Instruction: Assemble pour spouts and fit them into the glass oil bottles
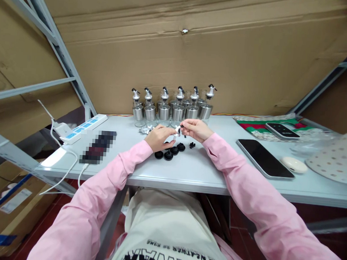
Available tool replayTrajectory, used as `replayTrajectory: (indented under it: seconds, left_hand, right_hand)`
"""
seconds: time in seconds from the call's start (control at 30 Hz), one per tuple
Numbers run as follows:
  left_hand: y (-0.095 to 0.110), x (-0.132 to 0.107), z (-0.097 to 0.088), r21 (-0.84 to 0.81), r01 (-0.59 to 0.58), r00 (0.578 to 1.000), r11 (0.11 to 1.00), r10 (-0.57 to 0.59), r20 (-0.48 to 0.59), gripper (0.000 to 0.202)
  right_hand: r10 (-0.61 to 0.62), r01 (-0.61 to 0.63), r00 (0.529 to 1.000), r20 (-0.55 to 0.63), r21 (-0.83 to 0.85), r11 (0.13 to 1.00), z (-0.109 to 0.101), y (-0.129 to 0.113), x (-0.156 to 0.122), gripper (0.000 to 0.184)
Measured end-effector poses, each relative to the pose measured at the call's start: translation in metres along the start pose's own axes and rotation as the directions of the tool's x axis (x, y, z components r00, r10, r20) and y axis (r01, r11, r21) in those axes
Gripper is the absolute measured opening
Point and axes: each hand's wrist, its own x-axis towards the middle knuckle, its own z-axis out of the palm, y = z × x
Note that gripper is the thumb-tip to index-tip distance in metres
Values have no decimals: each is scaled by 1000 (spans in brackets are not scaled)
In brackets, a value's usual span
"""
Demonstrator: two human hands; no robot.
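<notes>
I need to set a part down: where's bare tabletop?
Bare tabletop: between the black caps and the front edge; between the pixelated item and left sleeve; between right sleeve and dark-screened phone. Crowded: the back, lined with bottles; around left hand and right hand; far right, with phone, white rounded item and dotted item.

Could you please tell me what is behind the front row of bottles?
Behind the front row of bottles, more bottles show through the gaps, with cardboard beyond. The front row hides much of them, so their exact number is unclear.
</notes>
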Motion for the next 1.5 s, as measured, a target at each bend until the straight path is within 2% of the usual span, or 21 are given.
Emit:
replayTrajectory:
  seconds: [0.17,0.4,0.73,0.83,0.9,0.97,1.03,1.1,1.2,1.27,1.37,1.5]
  left_hand:
    - [3,1,0,4,1,999,1000,-1,50,21]
    - [1,0,-2,11,-49,998,999,49,25,24]
    - [2,-1,-1,-50,-33,998,998,36,54,28]
    - [-1,-2,-5,-102,34,999,994,-32,17,34]
    - [-9,-5,-9,-129,142,989,982,-147,-30,31]
    - [-20,-8,-12,-119,278,957,953,-286,-54,26]
    - [-33,-11,-13,-69,381,924,922,-383,-10,26]
    - [-42,-13,-13,6,430,899,903,-429,89,28]
    - [-48,-15,-12,116,446,855,888,-461,239,28]
    - [-46,-14,-12,148,441,834,885,-465,298,27]
    - [-42,-13,-13,130,418,829,899,-436,349,27]
    - [-37,-12,-13,56,353,875,934,-351,335,23]
  right_hand:
    - [23,-23,1000,12,35,999,3,3,-1,44]
    - [104,-115,981,163,61,991,8,3,-2,40]
    - [101,-113,983,153,75,991,10,6,-2,29]
    - [103,-116,990,95,140,983,13,4,-2,29]
    - [101,-106,994,37,196,975,14,2,-2,30]
    - [109,-103,994,-15,235,967,14,-1,-1,31]
    - [123,-105,991,-57,251,962,12,-3,0,32]
    - [131,-106,988,-80,257,961,11,-3,0,33]
    - [125,-97,988,-88,269,958,10,-2,1,34]
    - [125,-94,988,-96,271,958,10,-2,1,35]
    - [124,-91,986,-111,260,961,10,-3,0,36]
    - [111,-82,987,-112,236,968,10,-5,0,36]
